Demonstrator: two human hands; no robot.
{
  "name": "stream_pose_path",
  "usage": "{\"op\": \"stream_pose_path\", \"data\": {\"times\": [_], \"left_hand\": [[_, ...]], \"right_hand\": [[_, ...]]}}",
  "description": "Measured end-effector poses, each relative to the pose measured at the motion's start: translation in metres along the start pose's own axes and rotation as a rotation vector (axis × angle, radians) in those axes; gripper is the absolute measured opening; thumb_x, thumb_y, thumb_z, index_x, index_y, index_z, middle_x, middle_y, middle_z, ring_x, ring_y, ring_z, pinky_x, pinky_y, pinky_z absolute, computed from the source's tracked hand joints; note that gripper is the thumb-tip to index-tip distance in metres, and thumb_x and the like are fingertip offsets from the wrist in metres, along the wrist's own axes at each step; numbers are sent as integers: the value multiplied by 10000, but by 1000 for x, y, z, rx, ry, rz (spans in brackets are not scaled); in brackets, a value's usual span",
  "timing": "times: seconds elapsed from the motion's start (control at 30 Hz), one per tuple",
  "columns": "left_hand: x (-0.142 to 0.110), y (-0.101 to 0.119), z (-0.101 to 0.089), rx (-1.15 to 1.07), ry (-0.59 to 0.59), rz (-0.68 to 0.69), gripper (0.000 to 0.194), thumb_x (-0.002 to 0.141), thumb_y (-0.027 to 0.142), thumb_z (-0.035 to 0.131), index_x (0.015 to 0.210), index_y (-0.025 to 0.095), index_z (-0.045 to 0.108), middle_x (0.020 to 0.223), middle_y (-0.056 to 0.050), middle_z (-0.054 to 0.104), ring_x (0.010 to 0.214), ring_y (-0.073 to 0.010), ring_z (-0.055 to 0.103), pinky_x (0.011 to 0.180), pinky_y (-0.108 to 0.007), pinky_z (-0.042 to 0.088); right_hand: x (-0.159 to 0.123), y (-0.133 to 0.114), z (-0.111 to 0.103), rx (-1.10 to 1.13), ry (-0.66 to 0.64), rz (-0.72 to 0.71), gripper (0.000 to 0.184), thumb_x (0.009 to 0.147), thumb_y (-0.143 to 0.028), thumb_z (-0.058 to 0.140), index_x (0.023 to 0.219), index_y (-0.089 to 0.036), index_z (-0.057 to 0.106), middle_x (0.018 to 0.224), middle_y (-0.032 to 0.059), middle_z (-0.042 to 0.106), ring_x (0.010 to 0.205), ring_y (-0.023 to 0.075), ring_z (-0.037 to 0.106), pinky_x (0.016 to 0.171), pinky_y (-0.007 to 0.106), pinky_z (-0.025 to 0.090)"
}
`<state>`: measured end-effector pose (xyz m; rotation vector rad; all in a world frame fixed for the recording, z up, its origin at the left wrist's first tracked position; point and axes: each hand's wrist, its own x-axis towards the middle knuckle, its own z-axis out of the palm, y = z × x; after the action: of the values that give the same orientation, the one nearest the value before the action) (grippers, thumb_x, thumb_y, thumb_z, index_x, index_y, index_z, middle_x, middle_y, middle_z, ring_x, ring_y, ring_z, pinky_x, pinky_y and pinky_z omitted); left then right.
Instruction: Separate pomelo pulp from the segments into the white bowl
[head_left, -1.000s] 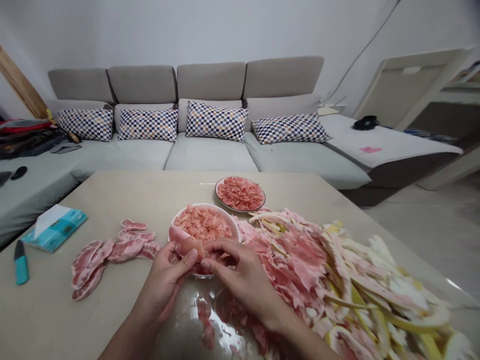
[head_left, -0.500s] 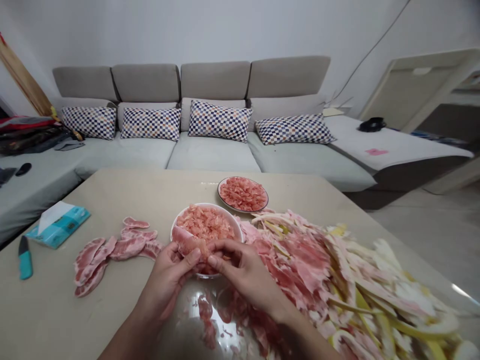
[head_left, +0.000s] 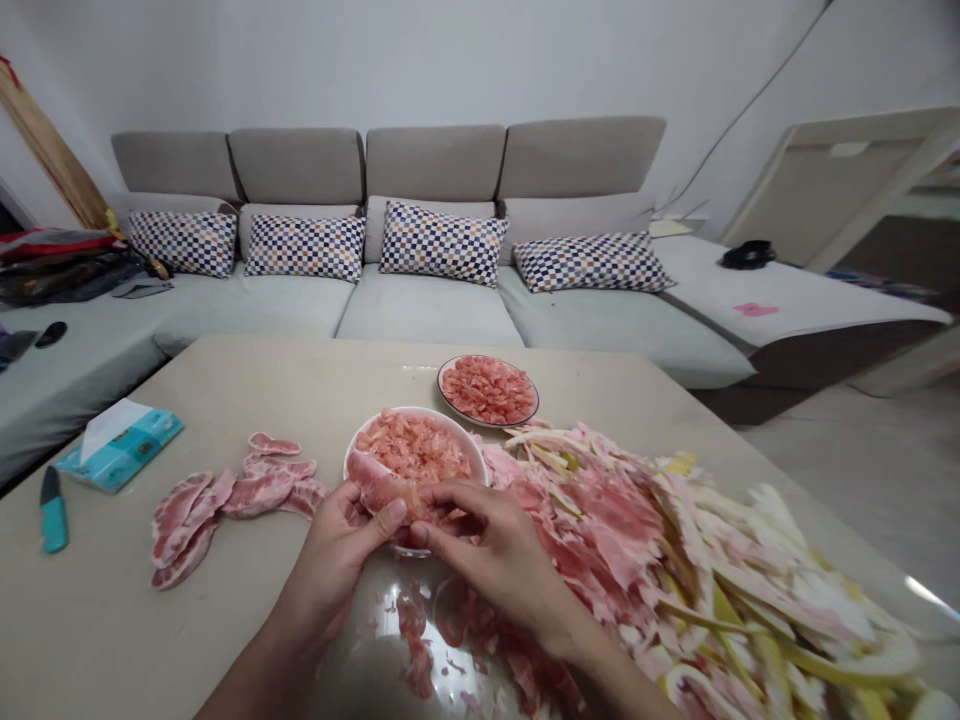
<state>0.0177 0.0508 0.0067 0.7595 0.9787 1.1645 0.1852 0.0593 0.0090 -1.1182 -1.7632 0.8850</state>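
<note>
Gripping pomelo segment (head_left: 379,483) between left hand (head_left: 330,560) and right hand (head_left: 499,565), over white bowl (head_left: 420,410) of pulp (head_left: 412,450) beside peel heap (head_left: 600,530).

We see a shiny smooth surface (head_left: 247,400), a glossy white china bowl (head_left: 390,412), wet pink pomelo flesh (head_left: 412,450), rough pale pomelo peel (head_left: 750,570), a matt grey cloth sofa (head_left: 427,322)

The left hand (head_left: 334,560) is held curled on its side, and the right hand (head_left: 499,570) is turned palm-down just beside it, while the left forearm (head_left: 259,670) and right forearm (head_left: 600,670) are angled inward.
</note>
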Motion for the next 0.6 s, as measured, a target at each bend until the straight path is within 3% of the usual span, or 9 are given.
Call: {"op": "stream_pose_path", "data": {"times": [0.3, 0.43, 0.6], "left_hand": [[-1, 6, 3, -80, -66, -79, 249, 687, 250, 817, 825, 124, 652, 825, -66, 727, 764, -190, 698, 737, -294, 552], [-1, 8, 2, -123, -71, -75, 214, 733, 219, 783, 888, 123, 670, 867, -72, 723, 812, -187, 698, 762, -284, 560], [3, 5, 2, -165, -13, -76, 170, 733, 187, 782, 853, 126, 677, 849, -51, 719, 812, -162, 692, 791, -262, 560]], "right_hand": [[0, 8, -1, 120, -27, 99, 131, 748, -202, 666, 862, -170, 721, 724, 24, 692, 606, 140, 627, 546, 236, 513], [2, 7, -5, 216, -70, 190, 210, 789, -302, 684, 945, -172, 736, 814, 45, 736, 701, 165, 669, 634, 266, 546], [3, 6, -3, 200, -27, 150, 207, 839, -313, 663, 999, -196, 722, 944, 52, 734, 807, 174, 671, 719, 289, 546]]}}
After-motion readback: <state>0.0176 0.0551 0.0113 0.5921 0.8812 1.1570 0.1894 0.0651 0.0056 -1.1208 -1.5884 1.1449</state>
